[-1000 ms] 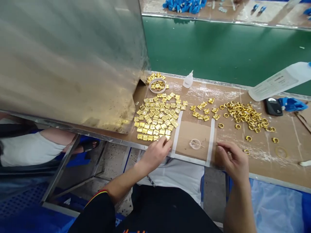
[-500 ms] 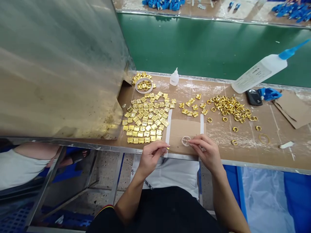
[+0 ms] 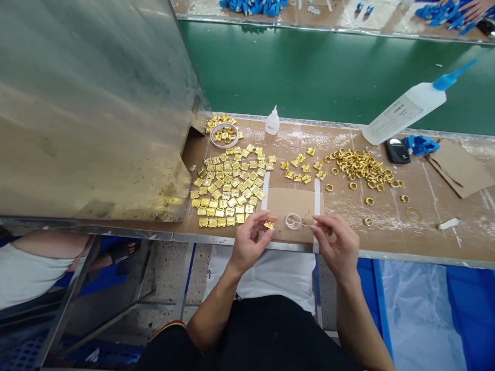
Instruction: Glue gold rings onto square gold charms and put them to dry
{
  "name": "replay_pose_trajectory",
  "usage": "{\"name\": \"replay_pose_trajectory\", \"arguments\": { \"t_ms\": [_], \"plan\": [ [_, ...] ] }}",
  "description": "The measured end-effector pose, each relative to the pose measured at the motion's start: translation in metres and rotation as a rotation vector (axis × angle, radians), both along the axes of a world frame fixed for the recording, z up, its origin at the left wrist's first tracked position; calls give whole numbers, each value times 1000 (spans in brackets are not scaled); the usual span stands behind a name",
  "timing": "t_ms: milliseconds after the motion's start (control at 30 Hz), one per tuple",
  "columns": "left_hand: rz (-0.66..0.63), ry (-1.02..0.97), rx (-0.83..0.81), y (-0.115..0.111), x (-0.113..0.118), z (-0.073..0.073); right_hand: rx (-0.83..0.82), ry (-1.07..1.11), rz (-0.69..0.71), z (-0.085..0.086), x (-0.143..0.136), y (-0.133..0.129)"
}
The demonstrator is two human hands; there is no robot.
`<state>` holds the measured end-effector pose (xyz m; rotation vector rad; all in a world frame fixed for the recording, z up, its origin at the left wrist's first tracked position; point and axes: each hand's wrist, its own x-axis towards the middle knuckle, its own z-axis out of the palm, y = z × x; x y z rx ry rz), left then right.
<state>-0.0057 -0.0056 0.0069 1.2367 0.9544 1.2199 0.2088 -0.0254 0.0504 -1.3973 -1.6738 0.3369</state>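
Between the thumb and fingers of my left hand is a small gold square piece, its patterned side turned up. My right hand pinches a thin stick by its end. The stick's other end reaches over a small round clear dish; whether it touches the inside I cannot tell. This dish rests on a cardboard sheet taped down at both sides. Left of the sheet, rows of gold square pieces lie on the bench. Several separate gold pieces sit beyond it.
Gold rings are heaped at the right. A small dropper bottle and a large blue-tipped bottle stand along the back. A tape roll encircles gold pieces. A metal panel blocks the left. A co-worker's hand shows across the bench.
My left hand has turned and shifted right, bringing the gold piece into fuller view. My right hand has drawn slightly right, and more of the stick shows. A co-worker's hand has appeared at top right.
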Motion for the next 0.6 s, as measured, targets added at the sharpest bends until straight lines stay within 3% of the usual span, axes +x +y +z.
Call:
{"name": "replay_pose_trajectory", "arguments": {
  "t_ms": [100,200,300,433,600],
  "plan": [
    [-147,-75,-14,-7,-9,6,-88,156,-60,7,-17,-22],
    [-330,-87,30,-15,-18,17,-431,334,102,9,-36,-33],
    [-450,54,168,-18,-24,28,-715,558,258,6,-48,-31],
    [-487,301,436,-19,-24,39,-892,728,300,3,-50,-27],
    [-425,390,568,-26,-15,44,-894,725,271,8,-41,-32]
  ]
}}
